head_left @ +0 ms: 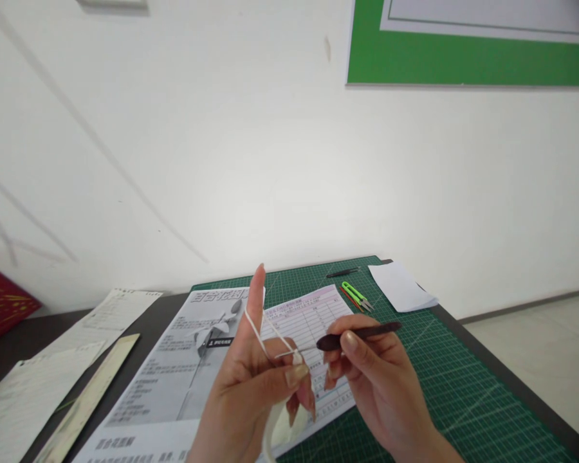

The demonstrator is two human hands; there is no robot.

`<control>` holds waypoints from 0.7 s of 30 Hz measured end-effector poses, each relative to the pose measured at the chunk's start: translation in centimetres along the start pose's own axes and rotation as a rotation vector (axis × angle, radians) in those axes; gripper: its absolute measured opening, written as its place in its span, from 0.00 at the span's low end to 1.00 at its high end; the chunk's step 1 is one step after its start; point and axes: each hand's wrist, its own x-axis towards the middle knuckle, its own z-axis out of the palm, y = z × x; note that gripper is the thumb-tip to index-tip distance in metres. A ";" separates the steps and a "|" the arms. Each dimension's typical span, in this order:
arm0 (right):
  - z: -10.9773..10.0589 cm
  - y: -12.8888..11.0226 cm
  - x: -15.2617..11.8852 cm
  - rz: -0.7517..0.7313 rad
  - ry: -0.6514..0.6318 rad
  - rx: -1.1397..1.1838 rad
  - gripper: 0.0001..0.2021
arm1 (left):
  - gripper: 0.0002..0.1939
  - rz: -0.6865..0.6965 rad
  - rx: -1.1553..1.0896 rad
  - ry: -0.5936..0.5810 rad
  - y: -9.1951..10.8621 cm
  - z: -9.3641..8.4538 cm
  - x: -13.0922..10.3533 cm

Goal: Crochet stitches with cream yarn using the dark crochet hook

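White yarn (253, 326) runs over the raised index finger of my left hand (251, 379). That hand's thumb and other fingers pinch a small white crochet piece (297, 357), and a thicker white strand hangs below. My right hand (381, 379) grips a crochet hook (359, 335) by its dark handle. The hook's thin metal shaft points left and reaches the yarn just above my left thumb. Whether its tip is through a loop is too small to tell. Both hands are above printed sheets on the table.
A green cutting mat (458, 379) bears a chart sheet (318, 315), green thread snips (354, 292), a dark slim tool (342, 272) and white paper (400, 287). Leftward are a printed pattern sheet (159, 386), a ruler (91, 399) and handwritten papers (24, 399). A white wall (270, 161) stands behind.
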 end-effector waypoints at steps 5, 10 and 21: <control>0.2 0.0 0.1 0.068 -0.014 0.048 0.05 | 0.55 -0.060 -0.047 -0.159 0.1 -0.8 0.3; 0.1 -0.1 0.2 0.068 0.017 0.067 0.05 | 0.56 -0.036 -0.032 -0.210 -0.6 -1.3 0.6; 0.0 0.3 0.4 -0.002 0.013 0.014 0.04 | 0.52 -0.070 0.136 -0.144 0.2 -0.7 0.1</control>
